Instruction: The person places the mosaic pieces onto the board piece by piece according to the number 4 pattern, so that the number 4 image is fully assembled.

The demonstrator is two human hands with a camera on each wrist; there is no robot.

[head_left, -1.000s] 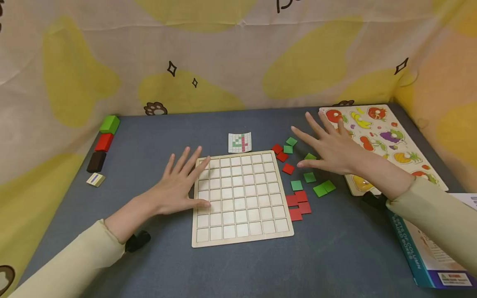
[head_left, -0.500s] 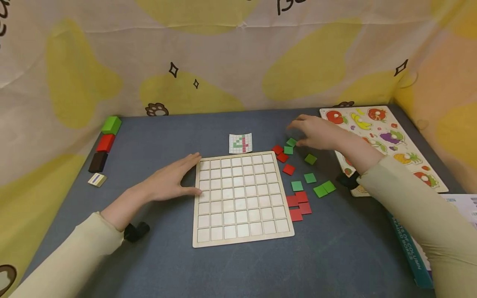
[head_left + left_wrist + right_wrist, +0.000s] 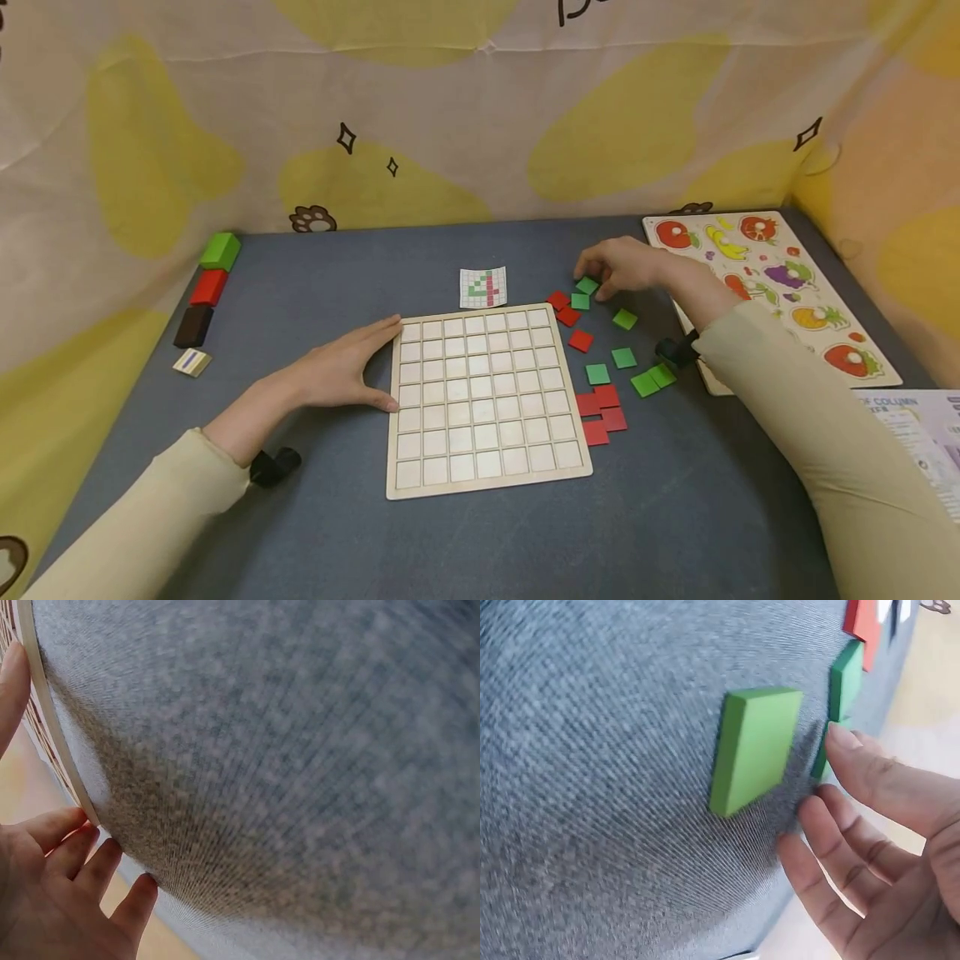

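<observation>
Head view is showing the wooden grid board (image 3: 486, 402) lying flat on the grey table (image 3: 315, 533) nearest the person, all its cells bare. Resting against the board's left edge is the left hand (image 3: 339, 371), fingers straight and held together, thumb tip touching the frame lower down; the left wrist view is showing those fingertips (image 3: 71, 847) lying along the board's rim, loosely side by side. Just right of the board, red tiles (image 3: 602, 412) are sitting in a tight cluster, with green tiles (image 3: 652, 379) lying beside them and a single red tile (image 3: 580, 340) a little farther back. Beyond these, the right hand (image 3: 626, 265) is reaching over the far group of tiles, fingers curled down and its tips touching a green tile (image 3: 587, 286); whether it is actually pinching the tile I cannot tell. In the right wrist view the fingers (image 3: 840, 847) are slightly bent and a little apart, with another green tile (image 3: 754, 746) lying flat just beside them. A small pattern card (image 3: 483, 287) is lying past the board's far edge. At far right a fruit puzzle (image 3: 780, 275) is resting, and at far left coloured blocks (image 3: 208, 286) are sitting in a row
</observation>
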